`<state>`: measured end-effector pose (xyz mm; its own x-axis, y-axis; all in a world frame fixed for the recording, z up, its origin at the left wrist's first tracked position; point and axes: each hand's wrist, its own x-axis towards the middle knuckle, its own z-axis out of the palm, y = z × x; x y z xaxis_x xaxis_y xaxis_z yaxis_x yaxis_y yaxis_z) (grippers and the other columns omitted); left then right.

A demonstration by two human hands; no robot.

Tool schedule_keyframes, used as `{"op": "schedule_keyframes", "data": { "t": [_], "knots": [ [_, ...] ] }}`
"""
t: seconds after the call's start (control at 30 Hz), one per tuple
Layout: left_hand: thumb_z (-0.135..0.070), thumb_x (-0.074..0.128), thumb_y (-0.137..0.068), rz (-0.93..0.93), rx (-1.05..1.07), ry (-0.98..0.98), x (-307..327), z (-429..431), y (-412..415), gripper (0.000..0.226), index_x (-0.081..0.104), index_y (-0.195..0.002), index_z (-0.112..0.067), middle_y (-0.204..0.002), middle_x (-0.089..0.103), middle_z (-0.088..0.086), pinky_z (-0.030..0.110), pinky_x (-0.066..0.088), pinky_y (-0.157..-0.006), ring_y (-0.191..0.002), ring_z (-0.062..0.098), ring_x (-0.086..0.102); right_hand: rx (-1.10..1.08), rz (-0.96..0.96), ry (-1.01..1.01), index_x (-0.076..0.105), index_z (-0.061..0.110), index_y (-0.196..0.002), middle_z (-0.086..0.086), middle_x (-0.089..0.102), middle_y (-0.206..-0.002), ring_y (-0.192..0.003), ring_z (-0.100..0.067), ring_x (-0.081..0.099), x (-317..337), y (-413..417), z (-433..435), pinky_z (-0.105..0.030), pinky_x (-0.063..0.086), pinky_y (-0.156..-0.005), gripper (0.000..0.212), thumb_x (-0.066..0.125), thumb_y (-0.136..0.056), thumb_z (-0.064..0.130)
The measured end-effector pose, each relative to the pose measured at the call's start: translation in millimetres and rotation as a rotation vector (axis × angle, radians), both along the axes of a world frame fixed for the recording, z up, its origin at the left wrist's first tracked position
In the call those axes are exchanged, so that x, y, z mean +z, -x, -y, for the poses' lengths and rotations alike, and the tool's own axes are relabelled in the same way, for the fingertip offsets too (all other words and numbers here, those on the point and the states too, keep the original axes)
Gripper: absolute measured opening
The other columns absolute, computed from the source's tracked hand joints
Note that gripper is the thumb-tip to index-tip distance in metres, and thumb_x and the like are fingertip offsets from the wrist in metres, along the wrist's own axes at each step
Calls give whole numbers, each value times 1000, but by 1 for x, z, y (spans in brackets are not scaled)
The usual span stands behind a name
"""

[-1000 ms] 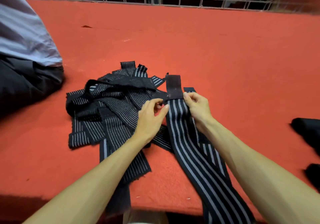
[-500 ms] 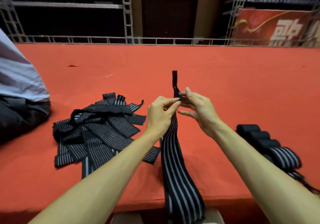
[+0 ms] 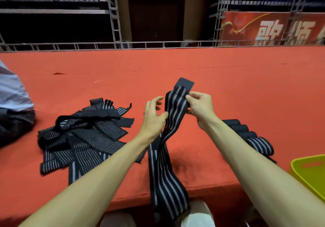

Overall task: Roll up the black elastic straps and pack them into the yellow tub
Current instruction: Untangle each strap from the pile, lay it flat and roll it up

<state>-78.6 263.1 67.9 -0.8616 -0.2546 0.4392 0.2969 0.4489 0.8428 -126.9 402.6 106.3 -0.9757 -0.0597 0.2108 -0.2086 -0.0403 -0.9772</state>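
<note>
So the right hand pinched the striped strap near its top end; the left hand was loose-fingered beside it, maybe just touching. The yellow tub sat right of the right forearm.

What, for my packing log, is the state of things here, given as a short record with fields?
held strap: black with grey stripes, lifted; tail hangs over the carpet's near edge
right hand: pinches it near its plain black end
left hand: open, fingers relaxed beside it
loose pile: unrolled straps, left on red carpet
rolled straps: row behind right forearm
yellow tub: lower right, partly in view, contents unseen
</note>
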Motion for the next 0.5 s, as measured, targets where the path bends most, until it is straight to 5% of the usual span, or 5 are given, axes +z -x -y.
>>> {"op": "schedule_keyframes", "data": {
  "t": [0.1, 0.2, 0.33, 0.5],
  "knots": [
    [3, 69, -81, 274, -216, -66, 1, 8, -6, 80, 30, -147, -20, -137, 39, -2, 28, 39, -99, -126, 13, 41, 52, 10, 97, 68, 10, -84, -7, 68, -81, -68, -15, 63, 12, 0, -4, -28, 52, -59, 25, 48, -98, 2],
    [-16, 70, -87, 419, -460, -103, 1, 12, -13, 47, 55, -131, -20, -128, 62, -4, 31, 41, -105, -124, 15, 54, 81, 5, 173, 69, 10, -85, -11, 68, -85, -71, -19, 63, 24, 0, -6, -29, 51, -65, 24, 49, -97, 2],
    [-19, 65, -91, 514, -663, -78, 4, 3, -27, 25, 66, -116, -13, -108, 72, 2, 33, 55, -82, -91, 14, 67, 58, 43, 221, 70, 9, -90, -10, 70, -82, -65, -16, 63, 39, 3, -15, -28, 53, -63, 22, 51, -96, 1],
    [-24, 61, -94, 452, -692, -93, 16, -14, -30, 30, 60, -114, -1, -71, 51, 2, 25, 46, -54, -53, 7, 40, -1, 124, 180, 68, -2, -102, -12, 71, -87, -63, -16, 65, 52, 27, -26, -28, 55, -61, 19, 50, -96, -1]
  ]
}}
